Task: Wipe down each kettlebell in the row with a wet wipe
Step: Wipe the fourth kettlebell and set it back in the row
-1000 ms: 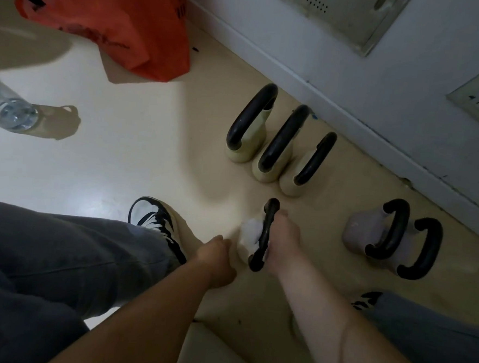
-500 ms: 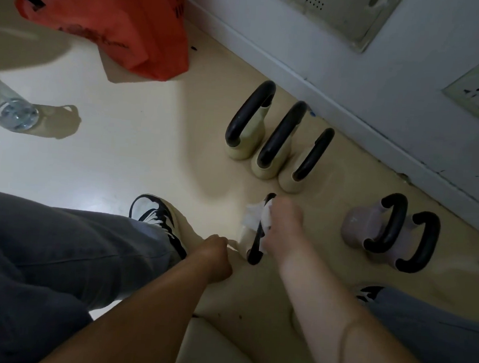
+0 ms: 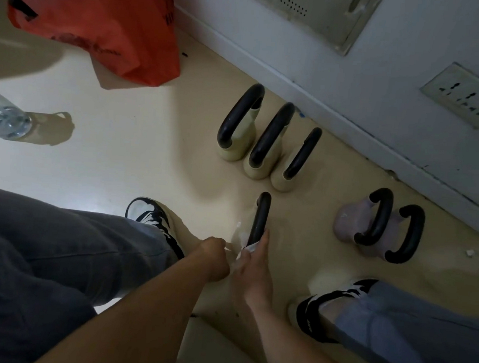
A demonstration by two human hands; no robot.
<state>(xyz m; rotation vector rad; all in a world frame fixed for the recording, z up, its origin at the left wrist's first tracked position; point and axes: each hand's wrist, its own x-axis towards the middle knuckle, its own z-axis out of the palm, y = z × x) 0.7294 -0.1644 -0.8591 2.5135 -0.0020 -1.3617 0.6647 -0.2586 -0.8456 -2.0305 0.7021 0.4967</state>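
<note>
A cream kettlebell with a black handle (image 3: 260, 217) stands on the floor right in front of me. My right hand (image 3: 252, 270) holds a white wet wipe (image 3: 245, 247) against the near end of that handle. My left hand (image 3: 213, 257) is curled into a fist beside the kettlebell's near left side; what it holds is hidden. Three cream kettlebells (image 3: 266, 143) stand in a row near the wall. Two pinkish-grey kettlebells (image 3: 377, 225) stand to the right.
An orange plastic bag (image 3: 102, 21) lies at the back left and a clear water bottle (image 3: 4, 119) at the far left. My shoes (image 3: 153, 218) and legs flank the kettlebell. A grey wall with a socket plate (image 3: 465, 95) runs behind the row.
My right hand has slid with the wipe from the far part of the handle down to its near end, leaving most of the handle uncovered. My left hand has hardly moved.
</note>
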